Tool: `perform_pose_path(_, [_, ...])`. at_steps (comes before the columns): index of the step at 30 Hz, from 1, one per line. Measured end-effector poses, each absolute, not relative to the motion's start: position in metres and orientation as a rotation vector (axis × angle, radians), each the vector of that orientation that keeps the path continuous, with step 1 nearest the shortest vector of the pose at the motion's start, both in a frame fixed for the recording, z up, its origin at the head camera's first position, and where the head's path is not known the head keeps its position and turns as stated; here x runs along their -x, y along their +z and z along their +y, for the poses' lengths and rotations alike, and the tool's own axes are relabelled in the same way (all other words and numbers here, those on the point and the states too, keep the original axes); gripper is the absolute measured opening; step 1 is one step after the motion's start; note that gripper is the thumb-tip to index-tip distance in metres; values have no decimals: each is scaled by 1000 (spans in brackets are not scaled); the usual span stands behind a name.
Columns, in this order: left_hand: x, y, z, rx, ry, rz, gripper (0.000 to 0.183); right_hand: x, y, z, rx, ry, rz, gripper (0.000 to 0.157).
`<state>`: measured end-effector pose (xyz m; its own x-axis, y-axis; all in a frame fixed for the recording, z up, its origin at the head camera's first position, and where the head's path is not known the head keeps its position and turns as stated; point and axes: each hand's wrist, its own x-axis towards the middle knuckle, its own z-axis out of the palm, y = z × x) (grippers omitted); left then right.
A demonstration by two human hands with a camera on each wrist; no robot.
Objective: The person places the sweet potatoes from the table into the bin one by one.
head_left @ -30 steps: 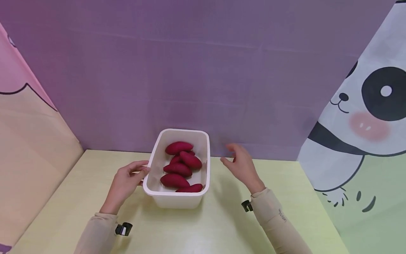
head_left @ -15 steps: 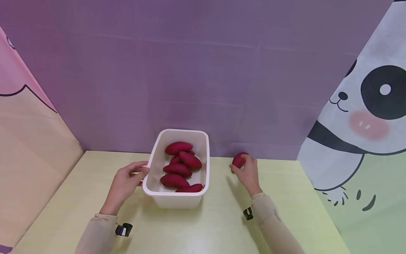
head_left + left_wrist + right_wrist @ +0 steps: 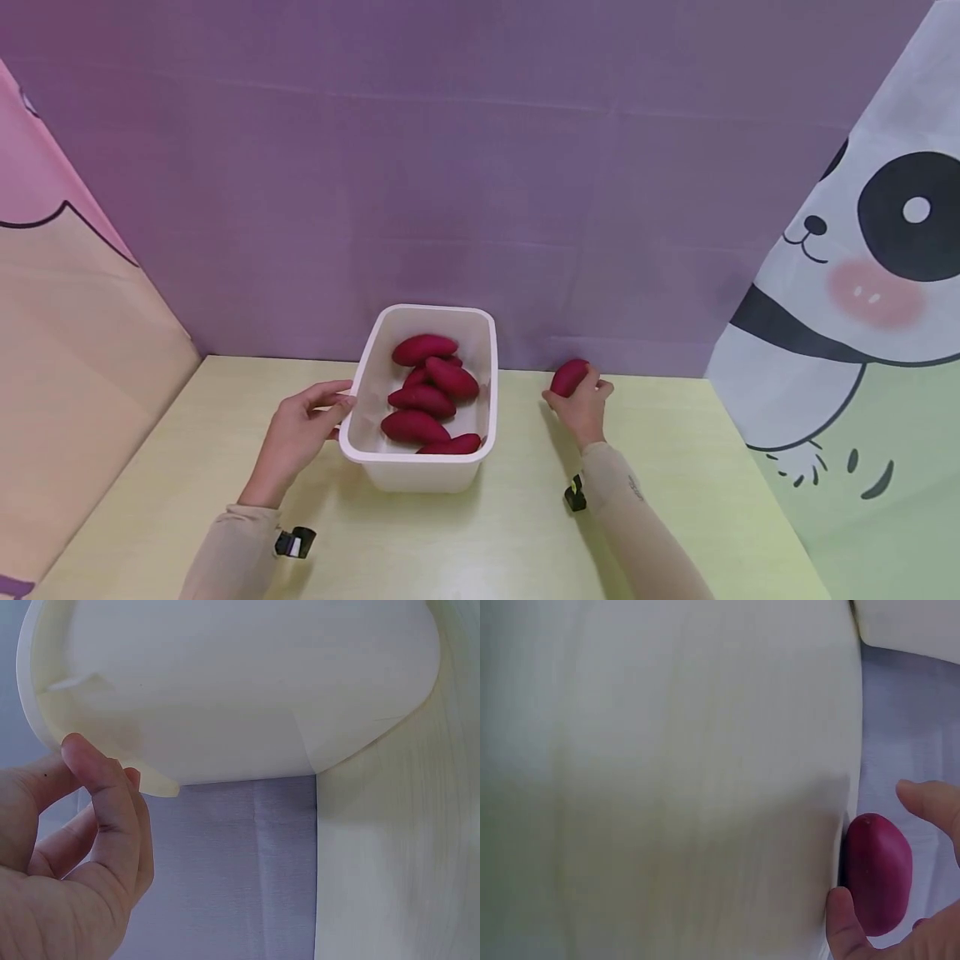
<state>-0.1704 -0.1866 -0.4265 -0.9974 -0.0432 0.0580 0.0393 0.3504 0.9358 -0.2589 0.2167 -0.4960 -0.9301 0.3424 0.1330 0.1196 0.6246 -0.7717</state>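
A white plastic bin stands on the table at centre left, with several dark red sweet potatoes inside. My left hand grips the left side of its rim, and the left wrist view has the fingertips at the bin's lip. To the right of the bin, near the table's back edge, lies another sweet potato. My right hand has its thumb and fingers around that one. From the right wrist, the sweet potato appears between finger and thumb, its far side hidden.
The pale wood table runs back to a purple cloth backdrop. A panda-print sheet borders the right side, and a peach sheet the left.
My right hand has shifted slightly right and closed around the loose sweet potato, which was out of sight a second ago. Left hand and bin stay put.
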Motion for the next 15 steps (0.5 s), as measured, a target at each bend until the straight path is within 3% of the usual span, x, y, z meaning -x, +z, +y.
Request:
perform_pose_path(8, [169, -425, -186, 4, -1733, -2536, 43, 256, -497, 224, 368, 1177, -2621, 88])
perform_pose_path(15, [171, -427, -187, -9, -1720, -2549, 43, 255, -497, 230, 367, 1144, -2631, 72])
